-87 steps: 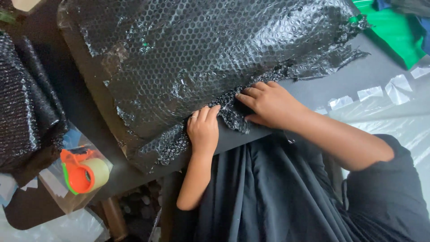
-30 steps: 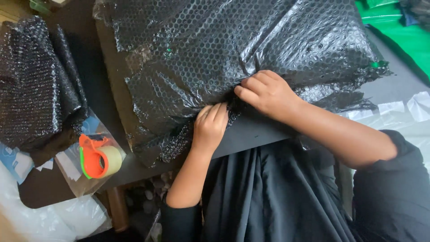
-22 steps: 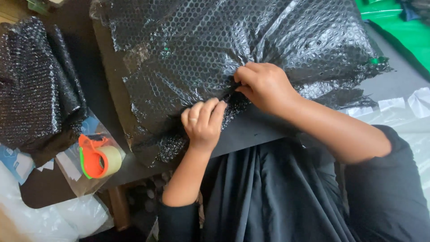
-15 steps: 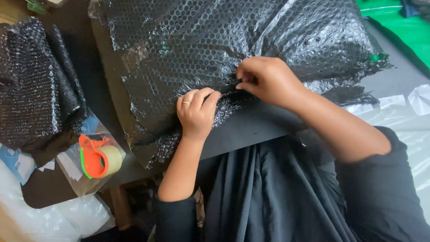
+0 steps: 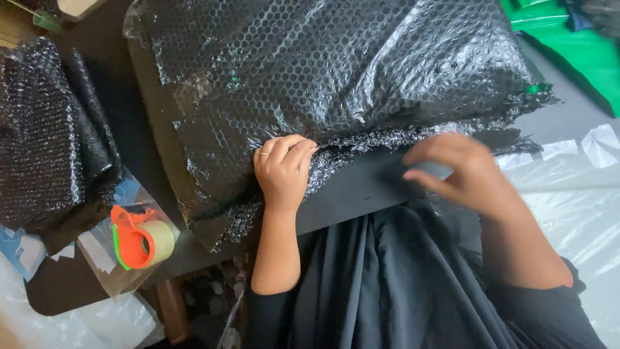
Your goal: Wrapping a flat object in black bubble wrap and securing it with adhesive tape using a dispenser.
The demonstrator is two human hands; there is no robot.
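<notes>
The left hand presses down on the near edge of the black bubble-wrap parcel, its fingers curled over the wrap where it lies on the dark table. The right hand, blurred, hovers just off that edge beyond the left fingertips, fingers loosely spread and grasping nothing. An orange tape dispenser sits well apart from the left knuckles.

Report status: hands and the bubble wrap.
Left hand pressing the black bubble wrap edge. Right hand off it, blurred, empty. Tape dispenser lies aside.
</notes>
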